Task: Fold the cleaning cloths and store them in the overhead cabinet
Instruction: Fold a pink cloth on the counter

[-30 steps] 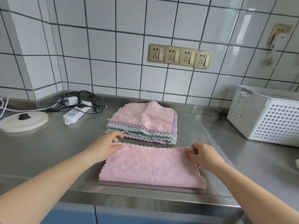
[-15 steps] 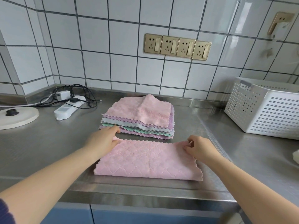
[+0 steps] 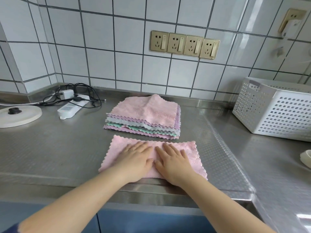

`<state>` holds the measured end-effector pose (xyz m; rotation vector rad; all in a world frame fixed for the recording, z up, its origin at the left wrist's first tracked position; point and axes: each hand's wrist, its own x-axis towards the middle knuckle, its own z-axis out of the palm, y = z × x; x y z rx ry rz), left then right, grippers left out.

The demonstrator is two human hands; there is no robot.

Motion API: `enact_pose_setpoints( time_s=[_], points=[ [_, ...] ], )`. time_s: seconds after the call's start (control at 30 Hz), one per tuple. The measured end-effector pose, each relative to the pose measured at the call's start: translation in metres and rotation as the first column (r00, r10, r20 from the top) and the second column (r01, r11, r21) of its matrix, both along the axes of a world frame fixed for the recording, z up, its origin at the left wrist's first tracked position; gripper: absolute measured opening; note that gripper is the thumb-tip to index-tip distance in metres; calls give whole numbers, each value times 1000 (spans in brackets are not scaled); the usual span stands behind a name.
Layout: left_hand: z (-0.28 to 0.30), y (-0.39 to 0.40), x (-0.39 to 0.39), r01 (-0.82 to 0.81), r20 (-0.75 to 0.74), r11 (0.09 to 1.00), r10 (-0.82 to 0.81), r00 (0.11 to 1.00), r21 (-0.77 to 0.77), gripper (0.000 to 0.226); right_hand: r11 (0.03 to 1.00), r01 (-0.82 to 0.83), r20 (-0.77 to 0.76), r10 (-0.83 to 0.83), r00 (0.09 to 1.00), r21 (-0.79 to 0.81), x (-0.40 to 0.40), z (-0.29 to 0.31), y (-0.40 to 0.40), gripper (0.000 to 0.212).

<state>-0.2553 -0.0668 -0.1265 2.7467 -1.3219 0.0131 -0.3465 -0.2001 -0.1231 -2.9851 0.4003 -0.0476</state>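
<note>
A pink cleaning cloth, folded once into a long strip, lies flat on the steel counter near its front edge. My left hand and my right hand rest palm down side by side on the middle of it, fingers spread and flat. Neither hand grips anything. Just behind the strip sits a stack of several unfolded cloths, pink on top with purple, grey and green edges below. The overhead cabinet is out of view.
A white perforated basket stands at the back right. A white power strip with black cables and a round white lid lie at the back left. Wall sockets sit above the stack. A white object peeks in at the right edge.
Both hands have let go of the strip's far corners and moved inward to its middle, pressing flat on it. The cloth stays in place.
</note>
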Motion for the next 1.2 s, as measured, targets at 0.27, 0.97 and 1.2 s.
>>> enact_pose_setpoints(
  time_s=[0.27,0.97,1.2],
  points=[
    [9,32,19,-198,-71,975,206,976,99,69,995,92,-64,-94,994,-34,-20,3,-32,101],
    [14,-28,-110,406,-40,913,-405,914,27,65,966,216,149,-236,960,141,-67,15,-106,39],
    [16,-47,-123,331,8,932,-336,942,149,89,970,180,144,-204,968,162,-70,12,-107,40]
  ],
)
